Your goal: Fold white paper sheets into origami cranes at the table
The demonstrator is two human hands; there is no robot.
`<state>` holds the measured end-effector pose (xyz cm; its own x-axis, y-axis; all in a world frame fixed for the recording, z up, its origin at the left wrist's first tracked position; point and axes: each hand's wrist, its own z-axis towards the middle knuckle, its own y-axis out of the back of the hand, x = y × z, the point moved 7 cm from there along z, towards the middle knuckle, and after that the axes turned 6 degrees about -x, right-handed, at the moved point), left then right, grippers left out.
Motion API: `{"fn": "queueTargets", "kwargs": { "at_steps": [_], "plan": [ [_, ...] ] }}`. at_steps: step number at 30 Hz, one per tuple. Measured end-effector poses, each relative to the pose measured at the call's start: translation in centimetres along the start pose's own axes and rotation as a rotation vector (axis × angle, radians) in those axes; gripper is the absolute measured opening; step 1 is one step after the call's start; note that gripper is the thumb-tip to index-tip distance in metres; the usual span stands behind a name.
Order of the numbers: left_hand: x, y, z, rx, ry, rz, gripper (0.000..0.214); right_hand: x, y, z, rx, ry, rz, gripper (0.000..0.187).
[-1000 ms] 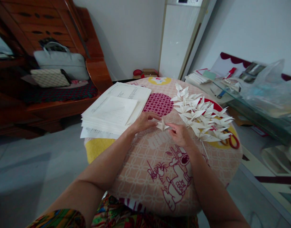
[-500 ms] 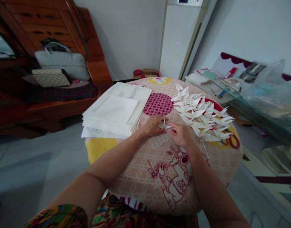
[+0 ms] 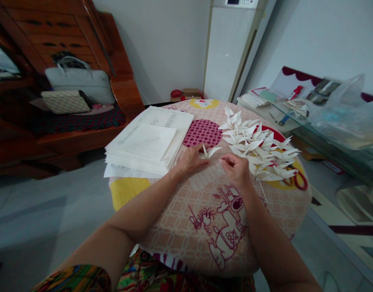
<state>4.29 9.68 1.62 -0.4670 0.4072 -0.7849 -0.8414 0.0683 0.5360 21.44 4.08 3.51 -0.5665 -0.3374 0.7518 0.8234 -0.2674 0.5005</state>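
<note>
A small white folded paper crane (image 3: 208, 153) is pinched in my left hand (image 3: 193, 160), its wings spread apart. Just to the right of it, my right hand (image 3: 237, 170) is closed with the fingers curled, apart from the crane; nothing shows in its fingers. Many similar white paper cranes (image 3: 259, 148) lie heaped on the right side of the round cloth-covered table (image 3: 180, 227). On the left side sits a stack of white paper (image 3: 138, 158), with smaller square sheets (image 3: 150, 140) on top.
Scissors (image 3: 300, 179) with red handles lie at the right edge of the crane heap, and a thin white stick (image 3: 262, 190) pokes out below it. Beyond the table are a glass shelf with a plastic bag (image 3: 341, 117) on the right and a wooden bench (image 3: 122, 97) with bags on the left.
My right hand has let go of the crane and drawn back slightly to the right. The crane's wings now stand more spread, while my left hand keeps its hold.
</note>
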Motion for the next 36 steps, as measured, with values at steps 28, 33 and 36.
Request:
{"fn": "queueTargets", "kwargs": {
  "at_steps": [28, 33, 36],
  "plan": [
    [-2.6, -0.5, -1.7, 0.248, 0.244, -1.089, 0.094, 5.3, 1.2, -2.1, -0.253, 0.167, 0.115, 0.017],
    [-2.9, -0.4, -1.8, 0.293, 0.233, -1.079, 0.096, 6.1, 1.3, -2.3, -0.269, 0.243, 0.083, 0.014],
    [-2.8, -0.4, -1.9, 0.297, 0.243, -1.068, 0.1, 6.4, 1.4, -2.4, -0.277, 0.26, 0.055, 0.014]
  ]
}}
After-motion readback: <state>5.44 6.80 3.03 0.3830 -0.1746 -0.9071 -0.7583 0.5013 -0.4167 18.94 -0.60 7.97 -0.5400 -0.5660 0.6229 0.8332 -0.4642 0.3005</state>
